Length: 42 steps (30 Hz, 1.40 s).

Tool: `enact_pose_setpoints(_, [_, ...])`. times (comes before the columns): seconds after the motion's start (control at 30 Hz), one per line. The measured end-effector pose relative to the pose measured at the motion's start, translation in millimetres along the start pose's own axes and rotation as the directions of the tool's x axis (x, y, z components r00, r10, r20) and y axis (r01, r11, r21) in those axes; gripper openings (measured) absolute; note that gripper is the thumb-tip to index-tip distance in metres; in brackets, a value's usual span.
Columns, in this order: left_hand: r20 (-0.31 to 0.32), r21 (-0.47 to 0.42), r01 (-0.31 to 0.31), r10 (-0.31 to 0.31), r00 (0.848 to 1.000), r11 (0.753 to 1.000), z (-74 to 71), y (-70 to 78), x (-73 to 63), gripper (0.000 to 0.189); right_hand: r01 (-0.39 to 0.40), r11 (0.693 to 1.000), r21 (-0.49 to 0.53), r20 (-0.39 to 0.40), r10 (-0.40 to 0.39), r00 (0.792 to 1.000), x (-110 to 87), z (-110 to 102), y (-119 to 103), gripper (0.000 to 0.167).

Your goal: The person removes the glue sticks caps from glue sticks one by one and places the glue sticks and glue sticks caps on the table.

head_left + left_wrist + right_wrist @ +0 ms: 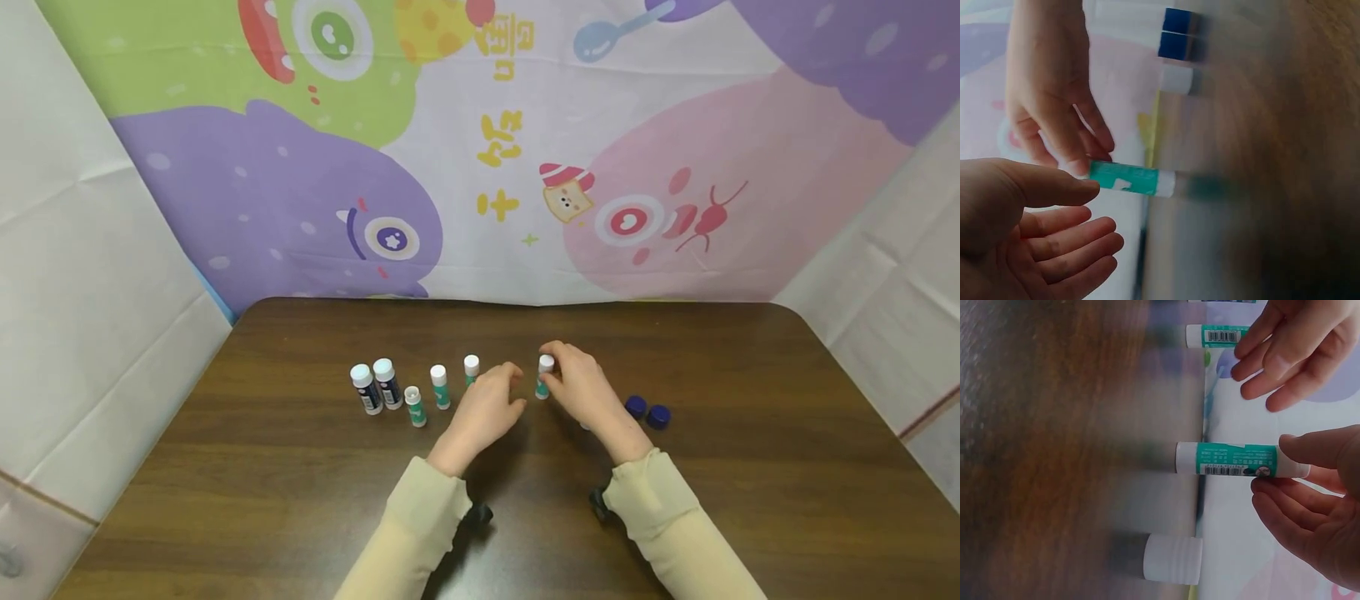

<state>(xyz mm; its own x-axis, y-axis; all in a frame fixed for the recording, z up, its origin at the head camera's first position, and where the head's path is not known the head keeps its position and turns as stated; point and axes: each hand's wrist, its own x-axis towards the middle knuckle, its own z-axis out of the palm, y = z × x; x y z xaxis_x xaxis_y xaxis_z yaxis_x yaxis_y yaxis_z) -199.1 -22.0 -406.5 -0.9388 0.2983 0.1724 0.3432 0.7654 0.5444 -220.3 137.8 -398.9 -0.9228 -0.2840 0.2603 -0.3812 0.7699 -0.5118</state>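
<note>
My right hand (585, 390) holds the white top of a green-and-white glue stick (542, 388) between thumb and fingers. The tube stands upright on the table, as the right wrist view shows its label and barcode. My left hand (486, 408) is just left of it, fingers loosely bent and thumb apart, holding nothing. In the left wrist view a gap separates that hand's fingers (1079, 247) from one another. Behind the left hand stands another green glue stick (472, 367), partly hidden. A white cap (1172, 559) sits near my right hand, mostly covered by it in the head view.
Further left stand two more green glue sticks (440, 387) (416, 408) and two larger dark-blue-labelled tubes (366, 390) with pale tops. Two dark blue caps (658, 417) lie right of my right forearm. A printed cloth (480, 250) hangs behind the brown table (262, 500).
</note>
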Motion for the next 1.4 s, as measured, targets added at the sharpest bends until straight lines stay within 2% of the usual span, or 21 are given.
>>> enact_pose_setpoints(0.13, [0.006,-0.027,0.04,-0.04,0.999,0.999,5.8,1.2,4.2,0.033,0.004,1.0,-0.013,-0.022,-0.005,1.0,1.3,-0.4,-0.2,0.019])
enact_pose_setpoints(0.27, [0.013,-0.061,0.058,-0.057,0.998,0.996,9.5,4.4,3.8,0.033,0.004,1.0,0.004,-0.009,-0.004,1.0,-0.5,-2.1,-1.6,0.013])
enact_pose_setpoints(0.5, [-0.016,-0.069,0.021,-0.022,1.0,0.997,13.9,5.9,1.6,0.03,-0.013,0.998,0.056,0.025,0.011,1.0,-6.7,-5.9,-6.6,0.014])
enact_pose_setpoints(0.7, [-0.054,-0.058,0.021,-0.024,0.998,0.998,13.9,6.8,0.7,0.024,-0.045,0.99,0.131,0.047,0.04,0.998,-11.6,-5.1,-6.0,0.015])
enact_pose_setpoints(0.93, [-0.087,-0.068,0.012,-0.018,0.996,0.998,15.7,5.8,0.1,0.02,-0.101,0.965,0.24,0.054,0.091,0.994,-17.9,-4.1,-5.9,0.02])
enact_pose_setpoints(1.1, [-0.096,-0.044,-0.02,0.016,0.995,0.999,15.9,0.7,-4.9,0.016,-0.139,0.94,0.312,0.064,0.125,0.99,-23.9,-1.9,-4.3,0.022])
enact_pose_setpoints(1.23, [-0.098,-0.013,-0.046,0.045,0.994,0.999,11.6,-2.9,-10.4,0.017,-0.14,0.932,0.336,0.068,0.124,0.99,-25.1,0.0,-4.4,0.023])
enact_pose_setpoints(1.4, [-0.113,0.028,-0.066,0.068,0.991,0.997,-0.1,-3.3,-15.3,0.016,-0.103,0.937,0.334,0.073,0.083,0.994,-25.1,-0.6,-7.3,0.022])
